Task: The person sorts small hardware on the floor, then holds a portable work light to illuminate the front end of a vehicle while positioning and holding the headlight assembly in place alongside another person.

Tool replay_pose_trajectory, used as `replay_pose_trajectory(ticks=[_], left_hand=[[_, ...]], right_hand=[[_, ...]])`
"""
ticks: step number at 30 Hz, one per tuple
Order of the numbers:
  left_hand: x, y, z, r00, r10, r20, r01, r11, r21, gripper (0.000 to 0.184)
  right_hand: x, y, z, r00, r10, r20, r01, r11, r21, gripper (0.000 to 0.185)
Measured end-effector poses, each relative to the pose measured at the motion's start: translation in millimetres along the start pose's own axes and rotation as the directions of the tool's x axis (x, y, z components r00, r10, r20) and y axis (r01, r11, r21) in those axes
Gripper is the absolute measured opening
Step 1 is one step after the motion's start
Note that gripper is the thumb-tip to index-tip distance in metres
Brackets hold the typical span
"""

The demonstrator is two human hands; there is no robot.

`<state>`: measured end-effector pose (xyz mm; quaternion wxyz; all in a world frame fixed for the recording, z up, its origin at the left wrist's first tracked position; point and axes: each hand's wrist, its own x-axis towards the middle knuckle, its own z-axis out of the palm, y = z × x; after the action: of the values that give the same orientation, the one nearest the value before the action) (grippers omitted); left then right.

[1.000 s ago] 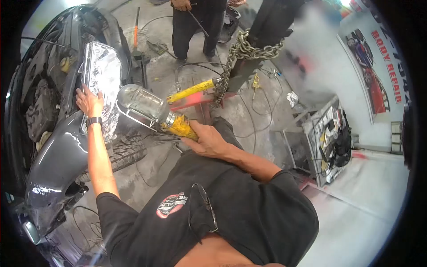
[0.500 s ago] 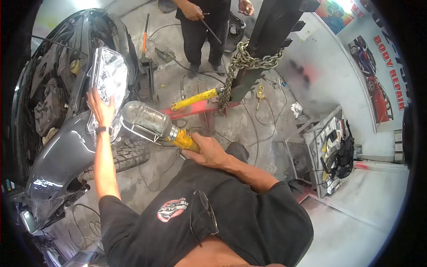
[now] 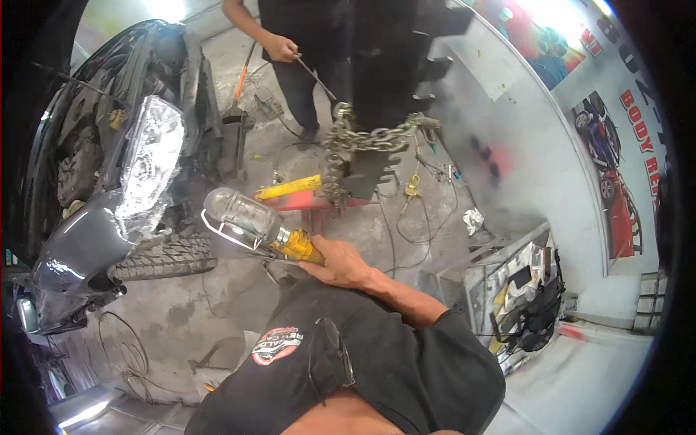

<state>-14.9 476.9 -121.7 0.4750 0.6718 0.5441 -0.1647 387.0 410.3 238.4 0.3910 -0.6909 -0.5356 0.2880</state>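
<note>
My right hand (image 3: pixel 339 262) is wrapped round the yellow handle of a caged work lamp (image 3: pixel 243 217), held in front of my black shirt with its glass end pointing left. Left of the lamp, a headlight (image 3: pixel 154 148) with a shiny, crinkled clear covering sits at the front of a car, above the dark grey fender (image 3: pixel 83 239). Nothing touches the headlight now. My left hand is out of view. A tire (image 3: pixel 167 259) lies below the headlight.
Beyond the lamp stands a dark post wrapped with a chain (image 3: pixel 373 139), beside a yellow cylinder (image 3: pixel 290 187) on a red beam. Another person's hand (image 3: pixel 281 48) holds a thin rod. A metal cart (image 3: pixel 471 304) with a black bag stands right. Cables cross the floor.
My left hand has left the headlight and gone out of view. The camera view has shifted; the post and chain look larger. My right hand still holds the lamp.
</note>
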Motion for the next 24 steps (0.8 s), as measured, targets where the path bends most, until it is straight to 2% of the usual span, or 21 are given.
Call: replay_pose_trajectory(ticks=[4, 9, 14, 21, 24], left_hand=[[-35, 44, 54, 0.995, -0.101, -0.016, 0.099, 0.989, -0.113, 0.06], [-70, 113, 88, 0.995, -0.094, -0.037, 0.087, 0.982, -0.169, 0.062], [-90, 147, 99, 0.997, -0.074, -0.035, 0.069, 0.989, -0.133, 0.064], [-96, 158, 91, 0.997, -0.065, -0.028, 0.064, 0.997, -0.051, 0.067], [-88, 170, 90, 0.998, -0.059, 0.005, 0.059, 0.997, -0.046, 0.069]], right_hand=[[-47, 36, -49, 0.996, -0.085, -0.007, 0.085, 0.995, 0.049, 0.039], [-97, 64, -92, 0.992, -0.124, 0.014, 0.122, 0.988, 0.096, 0.04], [-137, 83, -108, 0.999, -0.049, -0.02, 0.051, 0.988, 0.144, 0.04], [-164, 97, -115, 0.995, 0.068, -0.079, -0.054, 0.983, 0.175, 0.041], [-168, 101, -106, 0.996, 0.014, -0.091, -0.003, 0.992, 0.129, 0.042]])
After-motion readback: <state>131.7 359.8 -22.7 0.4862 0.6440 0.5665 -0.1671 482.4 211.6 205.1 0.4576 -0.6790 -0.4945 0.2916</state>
